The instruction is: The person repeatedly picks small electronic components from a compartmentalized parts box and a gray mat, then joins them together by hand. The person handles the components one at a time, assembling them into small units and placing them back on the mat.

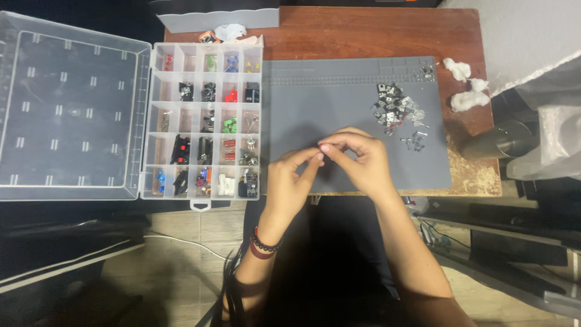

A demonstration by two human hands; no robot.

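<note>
Both hands meet over the grey mat (pixel 339 109), near its front edge. Left hand (pixel 289 181) and right hand (pixel 357 158) pinch a tiny part (pixel 320 147) between fingertips; it's too small to tell its axis or heading, possibly reddish. Loose pile of parts (pixel 396 109) lies up right on the mat. Clear organizer (pixel 206 121) sits left, lid (pixel 69 109) flipped open. White wads (pixel 463 85) at the table's right edge.

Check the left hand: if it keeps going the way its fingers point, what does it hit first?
Left hand points up-right, fingertips already meeting the right hand above the grey silicone work mat. So the right hand's fingertips come first; depth is unclear.
</note>
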